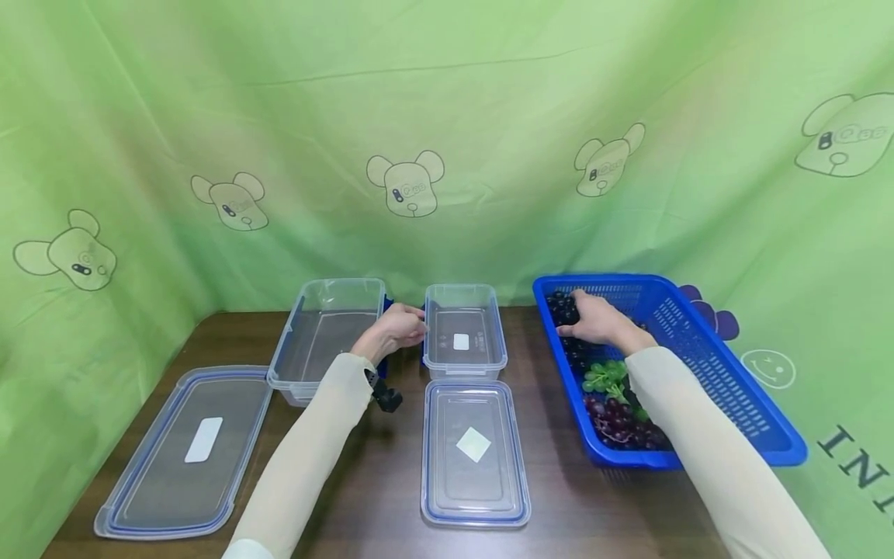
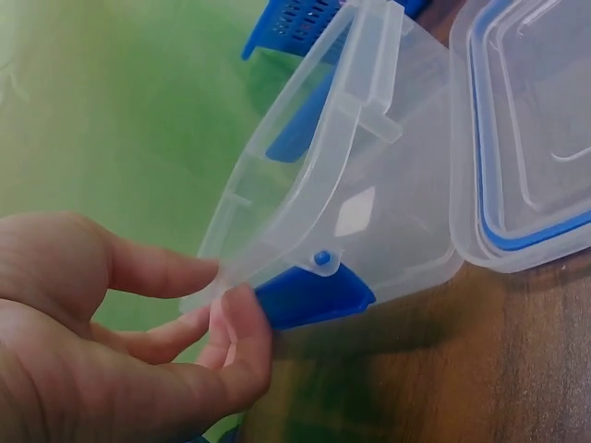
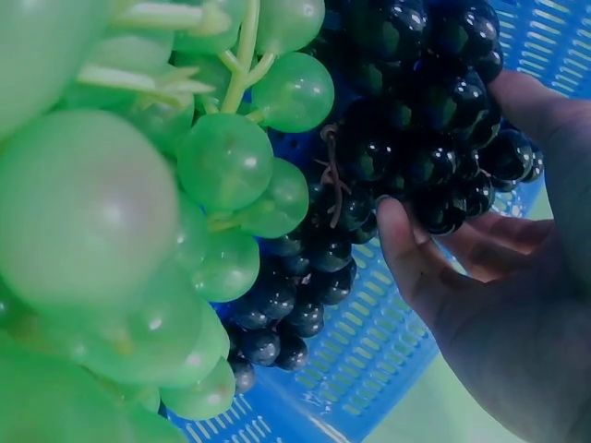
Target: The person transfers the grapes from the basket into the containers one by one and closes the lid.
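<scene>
A blue basket (image 1: 698, 357), with a small clear container (image 1: 464, 367) standing apart to its left.
Left of the basket, the left hand (image 1: 400, 327) pinches the container's rim beside a blue latch (image 2: 314, 295); inside the basket's far left corner, the right hand (image 1: 601, 320) grips black grapes (image 3: 434, 166). Lifting by only part of the bunch might shed fruit or snag it on the basket's edge; an uneven left-hand pull could tip the light-looking container.
</scene>
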The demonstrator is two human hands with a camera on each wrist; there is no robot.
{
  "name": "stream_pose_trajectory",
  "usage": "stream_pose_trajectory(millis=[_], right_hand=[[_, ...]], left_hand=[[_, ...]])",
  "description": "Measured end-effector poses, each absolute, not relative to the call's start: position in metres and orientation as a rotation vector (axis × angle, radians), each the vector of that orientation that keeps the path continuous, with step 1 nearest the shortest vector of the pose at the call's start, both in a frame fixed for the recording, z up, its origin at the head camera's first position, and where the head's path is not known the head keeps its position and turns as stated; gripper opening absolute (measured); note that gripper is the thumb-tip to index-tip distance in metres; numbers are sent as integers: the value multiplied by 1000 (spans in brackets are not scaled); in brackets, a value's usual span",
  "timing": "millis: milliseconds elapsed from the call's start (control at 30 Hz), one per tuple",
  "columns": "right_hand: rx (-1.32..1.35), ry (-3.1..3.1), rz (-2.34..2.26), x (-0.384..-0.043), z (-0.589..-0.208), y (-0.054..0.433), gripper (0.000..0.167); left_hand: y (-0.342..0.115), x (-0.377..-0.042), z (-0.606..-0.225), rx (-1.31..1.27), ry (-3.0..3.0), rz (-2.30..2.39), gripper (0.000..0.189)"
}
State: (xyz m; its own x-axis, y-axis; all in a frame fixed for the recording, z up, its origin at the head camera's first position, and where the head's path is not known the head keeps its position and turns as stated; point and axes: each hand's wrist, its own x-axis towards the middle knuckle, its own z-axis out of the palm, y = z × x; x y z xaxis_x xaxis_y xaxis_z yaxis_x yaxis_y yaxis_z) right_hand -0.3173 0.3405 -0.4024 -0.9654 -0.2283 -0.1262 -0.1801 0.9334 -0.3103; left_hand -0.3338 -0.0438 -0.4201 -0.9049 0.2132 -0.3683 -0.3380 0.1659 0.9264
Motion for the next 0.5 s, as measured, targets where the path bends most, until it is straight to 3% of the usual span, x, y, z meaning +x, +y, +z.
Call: stream_pose_trajectory(millis=[500], right_hand=[[-202, 2945, -441, -319, -404, 335, 99]], left_hand=[[-47, -334, -419, -194, 1869, 1859, 57]])
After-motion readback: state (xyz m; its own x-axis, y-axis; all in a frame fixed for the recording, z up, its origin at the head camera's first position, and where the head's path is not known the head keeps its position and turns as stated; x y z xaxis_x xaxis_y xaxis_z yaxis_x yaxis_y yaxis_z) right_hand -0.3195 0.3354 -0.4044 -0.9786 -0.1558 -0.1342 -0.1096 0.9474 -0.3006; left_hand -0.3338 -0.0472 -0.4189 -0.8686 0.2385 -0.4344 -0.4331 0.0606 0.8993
